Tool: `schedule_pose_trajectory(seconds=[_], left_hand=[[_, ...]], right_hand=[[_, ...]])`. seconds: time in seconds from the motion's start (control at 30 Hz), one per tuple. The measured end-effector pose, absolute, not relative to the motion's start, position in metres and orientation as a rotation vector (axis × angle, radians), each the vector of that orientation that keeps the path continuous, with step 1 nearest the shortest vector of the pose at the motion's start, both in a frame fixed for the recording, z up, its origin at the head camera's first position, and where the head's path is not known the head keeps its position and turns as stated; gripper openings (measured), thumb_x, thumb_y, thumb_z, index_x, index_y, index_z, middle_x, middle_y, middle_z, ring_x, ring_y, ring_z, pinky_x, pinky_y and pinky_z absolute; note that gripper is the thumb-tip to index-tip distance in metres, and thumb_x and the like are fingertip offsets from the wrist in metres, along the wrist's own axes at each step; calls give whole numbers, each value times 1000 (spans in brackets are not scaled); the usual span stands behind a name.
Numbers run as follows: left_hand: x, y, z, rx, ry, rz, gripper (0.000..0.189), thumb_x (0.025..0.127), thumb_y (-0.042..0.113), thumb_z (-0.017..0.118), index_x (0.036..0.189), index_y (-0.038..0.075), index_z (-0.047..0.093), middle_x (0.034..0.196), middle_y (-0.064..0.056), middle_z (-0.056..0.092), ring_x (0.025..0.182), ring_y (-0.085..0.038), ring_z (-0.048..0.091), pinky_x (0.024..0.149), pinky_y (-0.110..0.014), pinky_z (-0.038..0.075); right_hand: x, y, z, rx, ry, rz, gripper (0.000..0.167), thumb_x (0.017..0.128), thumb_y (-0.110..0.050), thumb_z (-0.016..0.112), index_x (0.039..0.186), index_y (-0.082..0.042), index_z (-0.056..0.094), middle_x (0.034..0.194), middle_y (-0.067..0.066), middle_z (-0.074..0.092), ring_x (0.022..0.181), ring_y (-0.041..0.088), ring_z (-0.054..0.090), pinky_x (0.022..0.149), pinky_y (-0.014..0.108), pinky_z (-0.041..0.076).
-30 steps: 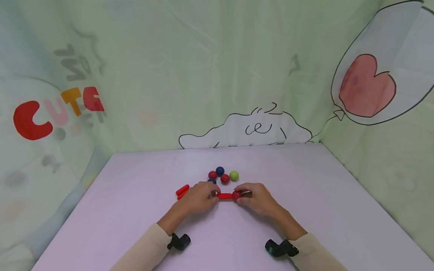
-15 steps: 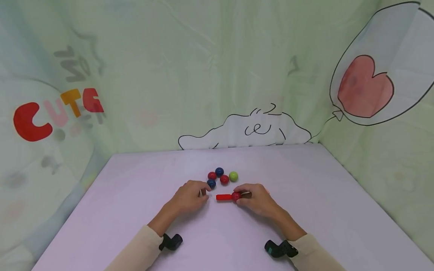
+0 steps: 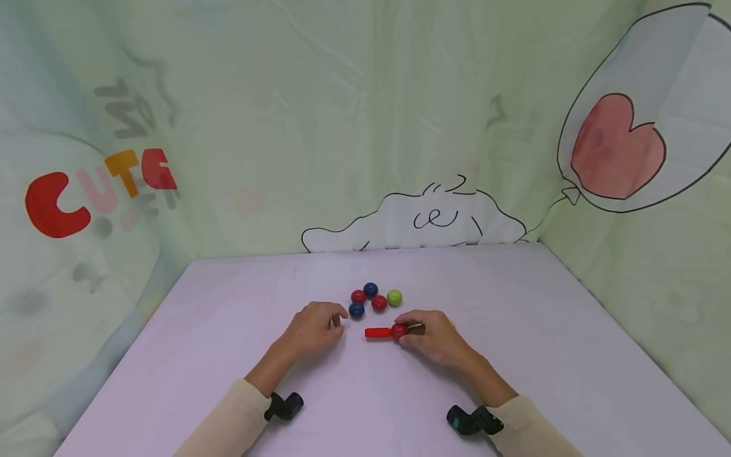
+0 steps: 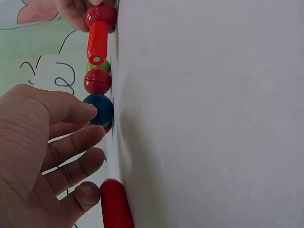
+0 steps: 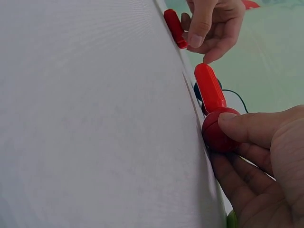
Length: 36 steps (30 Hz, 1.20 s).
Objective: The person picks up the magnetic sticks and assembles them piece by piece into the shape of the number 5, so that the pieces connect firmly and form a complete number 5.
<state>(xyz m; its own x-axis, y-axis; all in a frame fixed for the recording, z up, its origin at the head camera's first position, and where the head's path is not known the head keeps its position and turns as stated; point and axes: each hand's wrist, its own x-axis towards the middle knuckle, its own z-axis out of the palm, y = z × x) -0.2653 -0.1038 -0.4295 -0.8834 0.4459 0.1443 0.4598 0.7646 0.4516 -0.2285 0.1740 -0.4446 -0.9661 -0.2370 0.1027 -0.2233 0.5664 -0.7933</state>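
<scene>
Red stick (image 3: 378, 332): located in the lower centre of the head frame, lying nearly level. Its right end meets the red ball (image 3: 398, 331); its left end is free. Whether the stick touches the counter (image 3: 354, 406) cannot be told.

Right hand (image 3: 435, 336): pinches the red ball between thumb and fingers, and matches its position of one second ago.

Left hand (image 3: 314, 328): released, fingers loosely bent, holding nothing. Change: one second ago it is at the stick's left end; now it stands apart, farther left in the frame. Judgement: the joint appears to hold without left-hand support, leaving that hand available for another part.

Nearby parts: a blue ball (image 3: 356, 310) sits just beside the left fingertips. A spare red stick (image 4: 116, 204), bottom centre of the left wrist frame, lies close to the little finger; contact is unclear.
</scene>
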Motion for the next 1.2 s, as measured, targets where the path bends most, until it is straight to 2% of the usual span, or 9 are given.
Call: schedule_pose_trajectory(seconds=[0.5,0.67,0.87,1.2], left_hand=[[-285,-101,-424,-636,-2988,-762,28,94,20,67,122,16,68,86,6,64,76,-15,58,68,-29,50],[-292,-97,-425,-670,-3007,-749,35,93,22,68,127,19,64,97,6,65,85,-15,58,73,-32,51],[-290,-90,-426,-712,-3002,-711,44,92,26,69,135,23,62,111,1,64,101,-18,59,86,-42,54],[-290,-83,-430,-752,-3001,-570,45,92,37,73,135,24,66,116,0,63,108,-19,60,90,-44,55]], right_hand=[[-230,174,-447,-452,2765,-1389,35,86,0,77,119,-9,73,114,2,71,104,20,68,90,34,58],[-229,175,-447,-443,2772,-1395,34,85,1,77,118,-8,73,113,3,71,104,21,69,90,35,58],[-229,175,-448,-440,2779,-1385,34,86,0,77,119,-9,73,113,2,71,103,20,68,89,34,58],[-227,174,-447,-441,2771,-1396,35,86,0,77,119,-8,72,114,3,71,105,21,68,89,33,58]])
